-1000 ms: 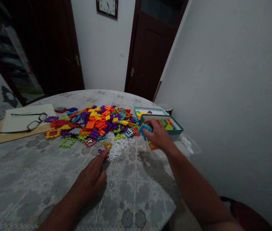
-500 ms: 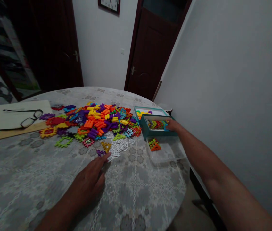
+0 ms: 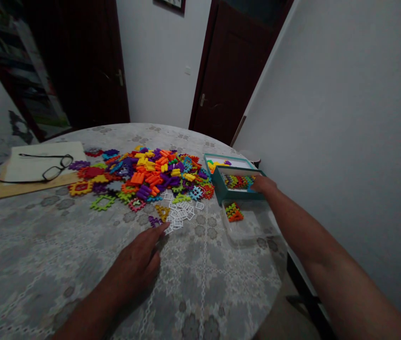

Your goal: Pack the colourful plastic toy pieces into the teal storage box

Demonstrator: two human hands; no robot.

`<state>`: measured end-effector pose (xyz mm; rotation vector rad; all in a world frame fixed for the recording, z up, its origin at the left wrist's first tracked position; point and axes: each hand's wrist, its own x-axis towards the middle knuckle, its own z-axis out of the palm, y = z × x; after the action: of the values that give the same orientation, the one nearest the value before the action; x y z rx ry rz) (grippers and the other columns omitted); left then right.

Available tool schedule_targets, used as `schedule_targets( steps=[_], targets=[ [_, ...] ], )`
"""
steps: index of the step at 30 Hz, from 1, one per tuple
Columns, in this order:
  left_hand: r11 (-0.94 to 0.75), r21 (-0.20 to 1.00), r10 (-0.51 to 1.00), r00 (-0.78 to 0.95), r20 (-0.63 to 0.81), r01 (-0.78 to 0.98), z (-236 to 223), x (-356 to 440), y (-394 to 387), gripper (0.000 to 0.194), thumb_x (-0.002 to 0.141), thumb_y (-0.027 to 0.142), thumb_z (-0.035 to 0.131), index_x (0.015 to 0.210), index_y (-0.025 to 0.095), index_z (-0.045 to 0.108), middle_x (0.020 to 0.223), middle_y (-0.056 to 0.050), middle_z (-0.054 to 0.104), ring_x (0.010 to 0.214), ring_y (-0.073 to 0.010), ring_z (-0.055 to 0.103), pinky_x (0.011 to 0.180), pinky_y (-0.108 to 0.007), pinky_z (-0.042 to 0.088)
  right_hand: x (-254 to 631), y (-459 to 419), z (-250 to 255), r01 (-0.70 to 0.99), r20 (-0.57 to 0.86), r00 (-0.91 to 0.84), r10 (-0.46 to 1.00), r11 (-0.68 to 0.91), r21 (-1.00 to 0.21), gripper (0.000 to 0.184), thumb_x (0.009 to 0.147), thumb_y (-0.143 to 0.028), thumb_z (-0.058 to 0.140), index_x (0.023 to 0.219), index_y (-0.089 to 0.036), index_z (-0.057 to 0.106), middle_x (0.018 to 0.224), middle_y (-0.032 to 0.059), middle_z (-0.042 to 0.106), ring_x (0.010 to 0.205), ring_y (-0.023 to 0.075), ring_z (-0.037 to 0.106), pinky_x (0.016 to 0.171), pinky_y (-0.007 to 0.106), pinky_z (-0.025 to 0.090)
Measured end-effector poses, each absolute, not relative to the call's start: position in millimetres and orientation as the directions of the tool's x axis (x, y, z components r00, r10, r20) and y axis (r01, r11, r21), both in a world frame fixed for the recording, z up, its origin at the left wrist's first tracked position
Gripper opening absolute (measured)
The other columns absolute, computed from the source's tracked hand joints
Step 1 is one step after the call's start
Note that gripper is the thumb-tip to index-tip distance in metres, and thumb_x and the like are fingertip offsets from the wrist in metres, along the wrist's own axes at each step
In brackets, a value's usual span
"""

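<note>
Right hand (image 3: pixel 267 185) reaches into a teal, open-topped rectangular box (image 3: pixel 225 191), a small blue toothed plastic piece (image 3: pixel 251 185) at its fingers.

The blue piece lies inside the box's right end, beside a packed row of multicoloured toothed pieces (image 3: pixel 236 181); whether the fingers pinch it or merely touch it, one cannot tell. It looks light, stiff and fairly hard to break (a judgement from its plastic look), best held by opposite toothed edges. Box walls crowd the fingers; above the rim, room is open. The left hand (image 3: pixel 134 259) rests, fingers loosely spread and apparently holding nothing, its index fingertip beside white lattice squares (image 3: pixel 182 213) on the cloth-covered surface (image 3: pixel 182 278).
</note>
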<state>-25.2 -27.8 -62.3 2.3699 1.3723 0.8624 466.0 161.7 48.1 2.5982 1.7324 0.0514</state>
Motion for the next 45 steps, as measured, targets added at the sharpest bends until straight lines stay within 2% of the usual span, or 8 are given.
schedule_targets(
  steps=[9, 20, 27, 29, 32, 36, 39, 45],
  targets=[
    [-0.511, 0.494, 0.859, 0.388, 0.335, 0.704, -67, -24, -30, 0.062, 0.096, 0.017, 0.051, 0.157, 0.022, 0.058, 0.149, -0.014, 0.072, 0.136, -0.0301, 0.07, 0.118, -0.049, 0.058, 476, 172, 40, 0.859, -0.102, 0.49, 0.866, -0.459, 0.225, 0.056, 0.097, -0.038, 0.071, 0.147, -0.011, 0.072, 0.144, 0.0295, 0.07, 0.139, 0.042, 0.066, 0.109, 0.053, 0.053],
    [-0.519, 0.491, 0.854, 0.394, 0.34, 0.7, -64, -23, -30, 0.058, 0.095, 0.016, 0.052, 0.152, 0.024, 0.063, 0.151, -0.011, 0.072, 0.137, -0.0297, 0.07, 0.119, -0.048, 0.058, 468, 162, 47, 0.871, -0.088, 0.468, 0.879, -0.443, 0.212, 0.065, 0.098, -0.049, 0.07, 0.151, -0.012, 0.068, 0.142, 0.0276, 0.072, 0.133, 0.0394, 0.07, 0.104, 0.048, 0.056],
    [-0.56, 0.477, 0.821, 0.376, 0.43, 0.677, -68, -20, -28, 0.055, 0.096, 0.013, 0.051, 0.148, 0.024, 0.063, 0.144, -0.012, 0.074, 0.131, -0.0286, 0.072, 0.114, -0.047, 0.061, 436, 138, 75, 0.885, 0.152, 0.422, 0.894, -0.443, 0.145, 0.052, 0.106, -0.046, 0.056, 0.138, -0.009, 0.072, 0.13, 0.0278, 0.075, 0.12, 0.0379, 0.074, 0.096, 0.045, 0.058],
    [-0.559, 0.473, 0.813, 0.339, 0.473, 0.681, -67, -20, -26, 0.051, 0.096, 0.012, 0.051, 0.143, 0.023, 0.065, 0.138, -0.012, 0.076, 0.129, -0.0283, 0.073, 0.113, -0.047, 0.061, 411, 117, 80, 0.945, 0.312, 0.282, 0.907, -0.318, 0.07, 0.044, 0.106, -0.044, 0.055, 0.126, -0.011, 0.075, 0.122, 0.0248, 0.077, 0.11, 0.0353, 0.075, 0.093, 0.043, 0.057],
    [-0.553, 0.447, 0.794, 0.28, 0.54, 0.703, -62, -21, -24, 0.043, 0.097, 0.013, 0.052, 0.137, 0.02, 0.068, 0.131, -0.013, 0.077, 0.124, -0.0294, 0.072, 0.111, -0.05, 0.061, 358, 79, 70, 0.99, 0.43, -0.085, 0.899, 0.125, -0.066, 0.034, 0.107, -0.038, 0.052, 0.111, -0.015, 0.076, 0.113, 0.0186, 0.078, 0.104, 0.0297, 0.074, 0.096, 0.041, 0.056],
    [-0.539, 0.41, 0.772, 0.237, 0.59, 0.736, -58, -25, -21, 0.038, 0.101, 0.021, 0.058, 0.138, 0.019, 0.066, 0.132, -0.016, 0.074, 0.125, -0.033, 0.068, 0.111, -0.055, 0.058, 280, 46, 27, 0.866, 0.408, -0.338, 0.849, 0.449, -0.218, 0.044, 0.106, -0.04, 0.059, 0.14, -0.014, 0.068, 0.14, 0.0207, 0.071, 0.132, 0.0323, 0.066, 0.117, 0.044, 0.05],
    [-0.502, 0.402, 0.798, 0.231, 0.556, 0.766, -63, -25, -20, 0.049, 0.096, 0.026, 0.068, 0.144, 0.021, 0.063, 0.141, -0.017, 0.068, 0.132, -0.0361, 0.064, 0.114, -0.057, 0.056, 239, 53, -4, 0.931, 0.348, -0.207, 0.914, 0.293, -0.216, 0.061, 0.104, -0.039, 0.062, 0.154, -0.006, 0.057, 0.159, 0.0284, 0.057, 0.151, 0.0387, 0.051, 0.127, 0.052, 0.04],
    [-0.397, 0.375, 0.876, 0.223, 0.428, 0.837, -71, -21, -21, 0.067, 0.089, 0.027, 0.079, 0.152, 0.024, 0.059, 0.156, -0.018, 0.059, 0.147, -0.0397, 0.055, 0.124, -0.061, 0.048, 214, 91, -31, 0.974, 0.282, 0.142, 0.949, -0.083, -0.211, 0.072, 0.106, -0.049, 0.061, 0.159, -0.002, 0.053, 0.165, 0.034, 0.047, 0.154, 0.0459, 0.045, 0.126, 0.056, 0.036]
  ],
)
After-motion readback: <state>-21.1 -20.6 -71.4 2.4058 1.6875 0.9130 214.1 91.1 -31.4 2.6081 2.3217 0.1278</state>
